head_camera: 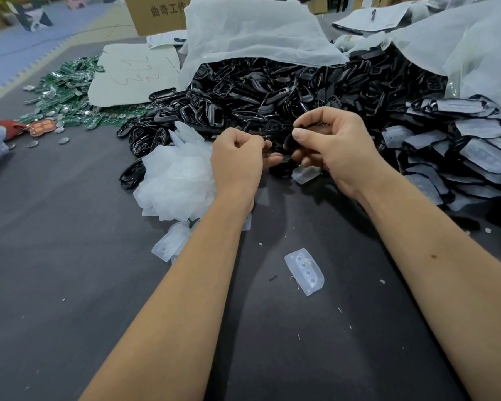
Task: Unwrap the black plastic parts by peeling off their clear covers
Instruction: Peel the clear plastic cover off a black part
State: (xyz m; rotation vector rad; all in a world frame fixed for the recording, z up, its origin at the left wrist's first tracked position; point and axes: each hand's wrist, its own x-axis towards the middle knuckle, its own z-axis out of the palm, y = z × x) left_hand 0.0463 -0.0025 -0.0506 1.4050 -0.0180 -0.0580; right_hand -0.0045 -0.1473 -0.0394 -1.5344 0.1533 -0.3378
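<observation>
Dark grey table crowded with parts, both hands working one black piece just in front of the big heap.

Near the table's middle, the right hand [334, 151] curls its thumb and fingers round a small black part [287, 157], while the left hand [239, 157] pinches at its near end with curled fingers, seemingly on the edge of the clear cover, though the film itself is too thin to make out there. A peeled clear cover [305, 172] sits just below the right hand, another [304, 270] lies nearer the front edge, and a pile of shed covers [177, 180] sits to the left. Still-wrapped parts [457, 157] are stacked toward the right edge. Peeling well probably means holding the part steady in the right hand and drawing the film back low and evenly so it comes off whole.
</observation>
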